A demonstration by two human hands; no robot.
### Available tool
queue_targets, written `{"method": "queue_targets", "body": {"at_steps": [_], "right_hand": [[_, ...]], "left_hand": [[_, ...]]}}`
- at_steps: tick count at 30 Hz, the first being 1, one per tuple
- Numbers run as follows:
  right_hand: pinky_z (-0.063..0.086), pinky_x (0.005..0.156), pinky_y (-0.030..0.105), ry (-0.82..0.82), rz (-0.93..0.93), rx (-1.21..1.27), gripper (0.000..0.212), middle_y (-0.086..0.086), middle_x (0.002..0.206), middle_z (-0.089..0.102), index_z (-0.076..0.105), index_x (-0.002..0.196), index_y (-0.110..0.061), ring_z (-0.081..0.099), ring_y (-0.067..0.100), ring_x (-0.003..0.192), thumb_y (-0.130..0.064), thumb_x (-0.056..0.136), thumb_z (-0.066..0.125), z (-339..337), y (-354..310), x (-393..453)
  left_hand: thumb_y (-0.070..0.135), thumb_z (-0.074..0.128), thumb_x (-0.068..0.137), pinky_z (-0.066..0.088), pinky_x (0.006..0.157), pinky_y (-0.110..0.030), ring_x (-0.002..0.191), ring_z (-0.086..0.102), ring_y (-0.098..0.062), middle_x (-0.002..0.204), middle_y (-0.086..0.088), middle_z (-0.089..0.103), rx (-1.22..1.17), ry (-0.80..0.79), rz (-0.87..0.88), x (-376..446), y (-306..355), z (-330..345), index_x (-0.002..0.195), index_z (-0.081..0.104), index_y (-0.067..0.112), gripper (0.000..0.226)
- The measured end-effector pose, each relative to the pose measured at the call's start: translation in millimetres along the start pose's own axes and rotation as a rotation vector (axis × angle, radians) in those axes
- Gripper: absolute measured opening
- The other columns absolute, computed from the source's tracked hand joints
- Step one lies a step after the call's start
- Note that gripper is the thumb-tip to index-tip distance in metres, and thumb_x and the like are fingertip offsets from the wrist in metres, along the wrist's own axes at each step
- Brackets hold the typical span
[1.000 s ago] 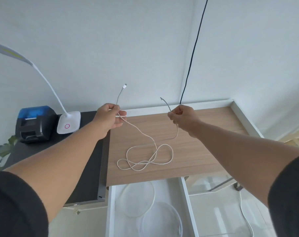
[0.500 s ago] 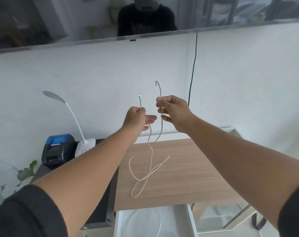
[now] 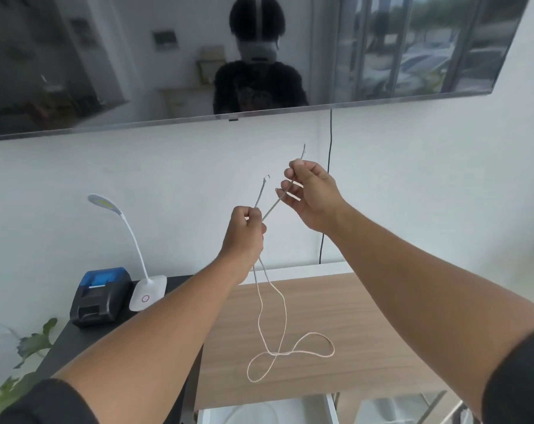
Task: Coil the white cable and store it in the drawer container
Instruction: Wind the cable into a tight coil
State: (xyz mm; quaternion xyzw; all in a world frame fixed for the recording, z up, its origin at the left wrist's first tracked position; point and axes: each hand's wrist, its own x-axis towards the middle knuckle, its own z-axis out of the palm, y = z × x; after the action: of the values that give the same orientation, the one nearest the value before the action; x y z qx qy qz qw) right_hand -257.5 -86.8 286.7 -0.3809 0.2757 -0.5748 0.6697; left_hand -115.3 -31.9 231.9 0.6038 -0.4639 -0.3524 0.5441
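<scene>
The white cable (image 3: pixel 261 313) hangs from both my hands, raised in front of the wall. My left hand (image 3: pixel 244 232) is closed around both strands, with one plug end sticking up above it. My right hand (image 3: pixel 310 192) pinches the other end higher and to the right, its tip poking up past my fingers. Below, the cable's slack forms loose loops over the wooden tabletop (image 3: pixel 366 325). The open white drawer (image 3: pixel 331 408) shows at the bottom edge, with a clear round container (image 3: pixel 253 414) partly visible inside.
A wall-mounted dark screen (image 3: pixel 106 71) spans the top. A black cord (image 3: pixel 329 179) runs down the wall behind my right hand. On the black side table (image 3: pixel 85 341) stand a blue-black printer (image 3: pixel 102 296) and a white desk lamp (image 3: pixel 148 290). Green leaves (image 3: pixel 30 347) at far left.
Both hands lifted the cable off the tabletop and came together; my left hand now grips both strands. The view tilted upward, revealing the screen.
</scene>
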Motion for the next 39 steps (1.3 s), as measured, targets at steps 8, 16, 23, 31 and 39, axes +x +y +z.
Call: {"method": "queue_targets", "body": {"at_steps": [8,16,23,31,39], "right_hand": [[0.046,0.051,0.026,0.177,-0.137,0.150,0.022,-0.004,0.061,0.049,0.058,0.090,-0.013,0.040,0.012,0.049,-0.013,0.108,0.045,19,-54,-14],[0.031,0.046,0.023,0.171,-0.247,0.173,0.026,-0.005,0.056,0.041,0.053,0.083,-0.014,0.029,0.012,0.046,-0.005,0.104,0.042,35,-94,-16],[0.029,0.045,0.023,0.041,-0.221,0.142,0.018,-0.008,0.062,0.042,0.052,0.087,-0.024,0.030,0.011,0.048,-0.016,0.103,0.047,58,-107,-25],[0.017,0.039,0.020,-0.238,-0.119,0.235,0.035,-0.008,0.057,0.037,0.051,0.078,-0.025,0.022,0.007,0.041,-0.032,0.111,0.042,77,-105,-57],[0.016,0.038,0.020,-0.440,0.034,0.057,0.034,-0.010,0.055,0.034,0.047,0.072,-0.022,0.020,0.006,0.041,-0.014,0.104,0.037,64,-87,-73]], "left_hand": [[0.059,0.052,0.098,0.034,0.056,-0.029,0.045,0.040,-0.005,0.053,0.019,0.053,0.043,-0.077,0.079,-4,10,-31,0.089,0.065,0.017,0.045],[0.060,0.061,0.093,0.032,0.054,-0.029,0.051,0.036,-0.014,0.042,0.017,0.040,0.115,-0.175,0.040,6,14,-70,0.078,0.080,0.024,0.044],[0.042,0.051,0.105,0.045,0.049,-0.025,0.040,0.044,-0.012,0.048,0.008,0.038,-0.348,-0.303,-0.318,25,66,-61,0.077,0.054,0.020,0.036],[0.038,0.041,0.108,0.026,0.045,-0.018,0.039,0.023,-0.013,0.050,0.008,0.029,-0.366,-0.195,-0.337,40,106,-42,0.073,0.044,0.024,0.038],[0.036,0.038,0.108,0.019,0.041,-0.022,0.034,0.020,-0.009,0.044,0.007,0.026,-0.364,-0.287,-0.236,47,174,-3,0.058,0.035,0.025,0.051]]}}
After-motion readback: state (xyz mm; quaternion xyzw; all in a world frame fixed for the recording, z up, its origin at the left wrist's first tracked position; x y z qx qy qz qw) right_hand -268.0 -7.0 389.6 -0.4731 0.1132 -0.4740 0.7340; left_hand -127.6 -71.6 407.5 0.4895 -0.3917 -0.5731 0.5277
